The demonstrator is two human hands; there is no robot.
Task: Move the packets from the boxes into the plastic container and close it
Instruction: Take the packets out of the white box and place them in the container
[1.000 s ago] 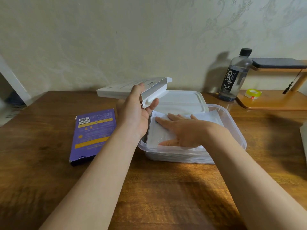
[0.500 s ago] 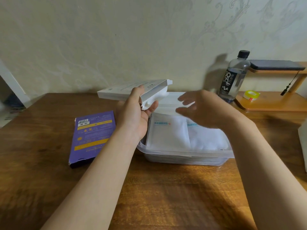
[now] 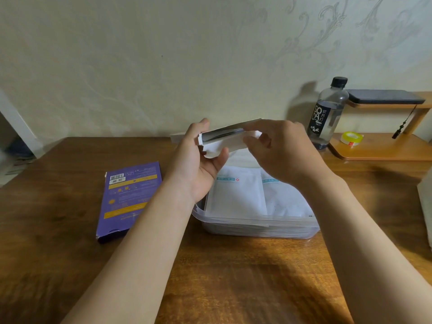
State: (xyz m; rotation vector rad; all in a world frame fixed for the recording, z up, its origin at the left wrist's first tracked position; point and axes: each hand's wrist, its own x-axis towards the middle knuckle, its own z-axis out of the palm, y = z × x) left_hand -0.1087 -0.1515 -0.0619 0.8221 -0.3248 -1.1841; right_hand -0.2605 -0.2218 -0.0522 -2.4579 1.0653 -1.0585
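The left hand (image 3: 201, 167) grasps the white box (image 3: 224, 142) from below, with the thumb up on its near side, and holds it in the air above the far part of the plastic container (image 3: 257, 226). The right hand (image 3: 282, 153) has its fingers curled over the open end of this box and pinches there with the thumb. I cannot tell if it holds only the flap or also a packet inside, where a dark edge shows. White packets (image 3: 236, 195) lie already flat in the container, two side by side on top of a stack which reaches close to the rim. The purple box (image 3: 131, 197) lies flat on the table (image 3: 233, 277), just left of the container. I judge the main risk to be at the mouth of the box: if the contents are pulled out quickly or the box is tipped too far, several packets may slide out together and fall past the rim onto the table. A pinch that catches only the flap could tear the cardboard and free nothing. Because the stack is already high, more packets put in crooked could stand above the rim and then the container may not close properly. The bottle (image 3: 327, 113) stands behind on the right, and a wide movement of the right arm could knock it.
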